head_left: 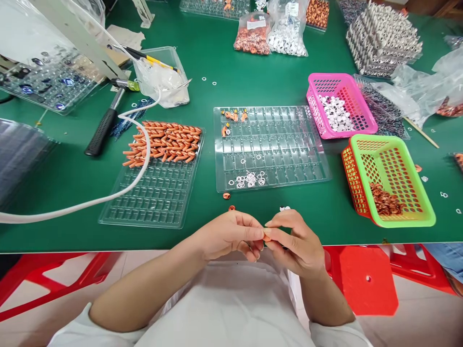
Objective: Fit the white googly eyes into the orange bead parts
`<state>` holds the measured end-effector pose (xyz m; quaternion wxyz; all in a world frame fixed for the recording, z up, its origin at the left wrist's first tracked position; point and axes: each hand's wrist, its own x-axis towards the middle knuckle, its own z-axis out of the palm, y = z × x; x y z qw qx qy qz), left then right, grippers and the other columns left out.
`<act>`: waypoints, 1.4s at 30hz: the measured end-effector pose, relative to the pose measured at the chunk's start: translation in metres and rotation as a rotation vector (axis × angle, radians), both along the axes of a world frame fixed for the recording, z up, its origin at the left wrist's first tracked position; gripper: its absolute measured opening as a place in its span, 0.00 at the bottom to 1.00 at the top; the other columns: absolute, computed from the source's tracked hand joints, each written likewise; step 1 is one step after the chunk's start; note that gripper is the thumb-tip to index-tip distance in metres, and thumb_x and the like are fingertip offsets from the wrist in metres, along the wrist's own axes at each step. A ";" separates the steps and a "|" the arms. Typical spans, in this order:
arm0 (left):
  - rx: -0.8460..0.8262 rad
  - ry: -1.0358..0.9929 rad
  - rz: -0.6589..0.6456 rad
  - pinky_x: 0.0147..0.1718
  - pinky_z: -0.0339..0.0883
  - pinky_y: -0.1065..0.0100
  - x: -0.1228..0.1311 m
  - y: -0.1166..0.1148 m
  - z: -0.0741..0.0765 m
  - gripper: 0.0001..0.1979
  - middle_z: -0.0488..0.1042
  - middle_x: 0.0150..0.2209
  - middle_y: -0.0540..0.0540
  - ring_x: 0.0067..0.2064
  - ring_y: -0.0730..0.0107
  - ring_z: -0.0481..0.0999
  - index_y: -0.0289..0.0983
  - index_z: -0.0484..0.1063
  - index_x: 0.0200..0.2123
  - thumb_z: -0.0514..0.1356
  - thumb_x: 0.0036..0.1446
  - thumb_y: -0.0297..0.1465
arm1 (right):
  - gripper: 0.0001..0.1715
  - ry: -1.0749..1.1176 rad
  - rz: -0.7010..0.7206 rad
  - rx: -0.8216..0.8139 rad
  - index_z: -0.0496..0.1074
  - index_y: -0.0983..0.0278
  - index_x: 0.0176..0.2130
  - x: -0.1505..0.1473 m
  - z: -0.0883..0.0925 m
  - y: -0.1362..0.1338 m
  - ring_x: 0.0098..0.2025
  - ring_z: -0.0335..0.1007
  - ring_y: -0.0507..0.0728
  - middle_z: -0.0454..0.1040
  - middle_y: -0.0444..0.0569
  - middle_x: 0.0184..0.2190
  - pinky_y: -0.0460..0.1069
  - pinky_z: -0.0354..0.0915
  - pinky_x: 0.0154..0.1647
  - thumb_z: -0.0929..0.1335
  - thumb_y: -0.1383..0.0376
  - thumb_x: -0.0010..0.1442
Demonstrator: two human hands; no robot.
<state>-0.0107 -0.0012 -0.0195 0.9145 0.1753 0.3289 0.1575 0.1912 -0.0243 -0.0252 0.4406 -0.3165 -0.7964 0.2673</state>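
Fingers (249,233) of a left hand (226,236) and a right hand (304,246) meet at the near edge of a green tabletop (202,205). Thumb and fingertips on both sides close in a narrow pinch on a small orange piece (266,237), mostly hidden by the grip; the remaining fingers curl loosely.

Beyond the hands lies a clear plastic compartment tray (282,152). A few orange assembled pieces (231,115) with yellow bits sit in its far-left cells, and small white rings (251,180) cluster in its near-left part. Most other cells hold no piece, so the work looks to be at an early stage, with nearly the whole tray left.

Plenty of parts remain: twisted orange pieces (162,140) heaped on a second tray (152,197) at left, white-and-black pieces (336,113) in a pink basket (316,113), and orange parts (385,201) in a lime-green basket (407,222) nested in a red one (352,188).

A strip of green separates the hands from the first tray, interrupted by a loose orange bead (226,196). Another gap runs between the two trays. The pink basket crowds the first tray's far-right corner; whether they overlap is unclear. A white cable (147,156) loops across the second tray, a likely snag for a leftward reach.
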 end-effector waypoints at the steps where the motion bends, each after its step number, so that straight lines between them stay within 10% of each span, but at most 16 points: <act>1: -0.016 -0.012 -0.006 0.26 0.74 0.73 0.000 0.000 0.000 0.12 0.78 0.25 0.46 0.25 0.74 0.78 0.30 0.77 0.30 0.70 0.49 0.34 | 0.28 0.006 0.007 -0.021 0.68 0.54 0.56 0.000 0.000 0.000 0.40 0.70 0.58 0.74 0.51 0.40 0.56 0.68 0.40 0.68 0.74 0.58; 42: -0.028 -0.022 0.107 0.28 0.71 0.74 0.003 -0.005 0.003 0.08 0.75 0.26 0.48 0.27 0.74 0.76 0.31 0.78 0.30 0.70 0.45 0.27 | 0.25 0.222 0.210 -0.417 0.72 0.52 0.54 -0.001 -0.003 0.010 0.31 0.65 0.52 0.71 0.45 0.31 0.49 0.65 0.32 0.69 0.74 0.60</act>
